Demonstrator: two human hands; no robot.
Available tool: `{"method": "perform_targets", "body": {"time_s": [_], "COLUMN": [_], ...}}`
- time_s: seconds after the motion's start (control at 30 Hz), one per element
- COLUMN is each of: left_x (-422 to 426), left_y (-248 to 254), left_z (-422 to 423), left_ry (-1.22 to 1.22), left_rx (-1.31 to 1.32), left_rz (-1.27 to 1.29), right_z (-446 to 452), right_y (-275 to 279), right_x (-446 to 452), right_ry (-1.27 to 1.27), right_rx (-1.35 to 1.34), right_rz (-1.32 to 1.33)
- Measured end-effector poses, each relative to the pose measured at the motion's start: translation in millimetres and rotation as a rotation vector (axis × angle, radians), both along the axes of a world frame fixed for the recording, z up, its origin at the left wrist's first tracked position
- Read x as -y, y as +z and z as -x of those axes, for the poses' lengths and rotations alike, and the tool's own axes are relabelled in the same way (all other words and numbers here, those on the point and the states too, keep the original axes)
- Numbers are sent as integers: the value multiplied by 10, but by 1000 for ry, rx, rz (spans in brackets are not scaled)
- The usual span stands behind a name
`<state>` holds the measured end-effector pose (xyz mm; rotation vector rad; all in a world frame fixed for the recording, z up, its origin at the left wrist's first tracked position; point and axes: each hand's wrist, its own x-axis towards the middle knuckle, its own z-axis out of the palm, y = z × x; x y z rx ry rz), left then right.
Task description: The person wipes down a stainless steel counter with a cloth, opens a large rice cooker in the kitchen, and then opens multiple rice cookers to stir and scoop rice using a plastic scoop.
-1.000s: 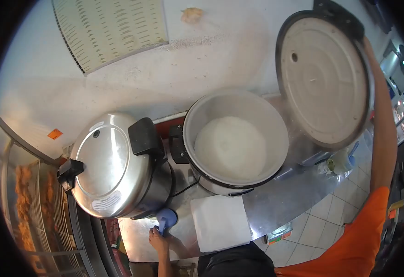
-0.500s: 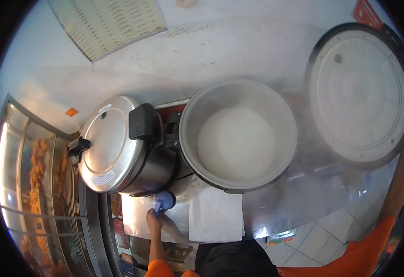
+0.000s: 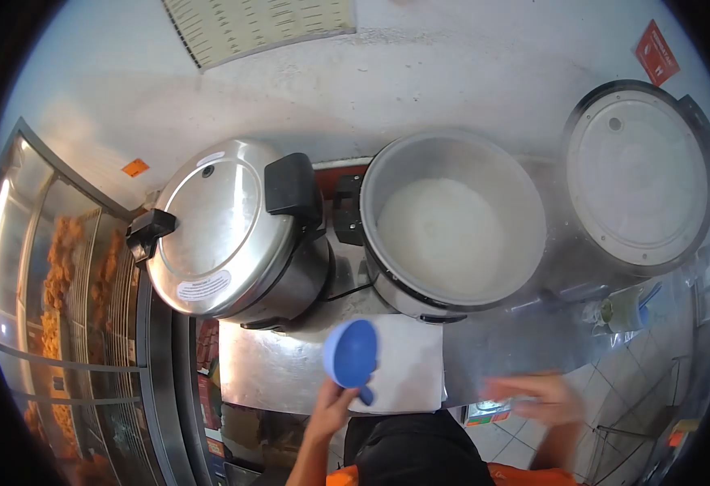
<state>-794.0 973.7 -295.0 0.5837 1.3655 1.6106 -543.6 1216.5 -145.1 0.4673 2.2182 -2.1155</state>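
Compared with half a second ago, two changes are noticed. The blue cup (image 3: 351, 354), which stood on the counter (image 3: 254, 364), is now lifted, and it is carried toward the right by the left hand (image 3: 335, 402). Also, the right arm is no longer stretched to the lid (image 3: 640, 182), which is left standing with its underside shown, to the right of the open pot (image 3: 527, 223). By this, as it may be judged, the mouth of the pot is kept uncovered, and the attention is passed to the cup.

The cup is held in front of the pot and a little to its left, over the white sheet (image 3: 408, 377). The mouth of the cup is turned upward and to the right. The long axis, from handle to bowl, is laid roughly from the person's body toward the pot's side of the counter, with the handle on the body side, where it is gripped by the left hand. The right hand (image 3: 537, 397) is blurred; its fingers seem extended, and nothing is seen in it. It is found in front of the pot, to its right.
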Motion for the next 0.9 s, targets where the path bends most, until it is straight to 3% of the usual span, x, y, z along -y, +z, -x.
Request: {"method": "perform_targets", "body": {"time_s": [0.03,0.07,0.13,0.17,0.2,0.23,0.37,0.43,0.53,0.57,0.6,0.63,0.7,0.77,0.9], "left_x": [-131,-154,-195,-275,-417,-545,-850,-887,-842,-880,-944,-1080,-1282,-1422,-1513], "left_y": [131,166,215,267,360,449,841,1115,888,587,434,305,76,-60,-144], "left_z": [-167,-230,-275,-256,-192,-142,-113,-32,101,158,199,227,244,265,355], "left_ry": [85,81,-54,-60,-150,-239,-196,-129,70,128,113,172,296,329,388], "left_rx": [139,141,-232,-226,-107,12,168,-302,-330,-327,-318,-481,-776,-827,-864], "left_rz": [-88,-91,84,73,4,-66,-204,-263,-254,-162,-166,-47,89,98,110], "right_z": [428,670,896,996,1060,1073,1088,1077,1007,1013,1085,1168,1315,1433,1699], "right_y": [-53,-337,-488,-377,-300,-331,-9,318,624,755,809,791,608,259,-192], "right_x": [295,533,735,710,691,667,493,362,-229,-463,-805,-1170,-1569,-1939,-2199], "right_ry": [-86,-200,-324,-251,-174,-251,-302,-435,-615,-647,-499,-339,-63,129,171], "right_rx": [125,66,4,20,40,6,-57,67,139,224,306,400,540,680,809], "right_rz": [-41,53,131,-37,-205,-197,-250,-180,-482,-543,-837,-1127,-1217,-1285,-1206]}}
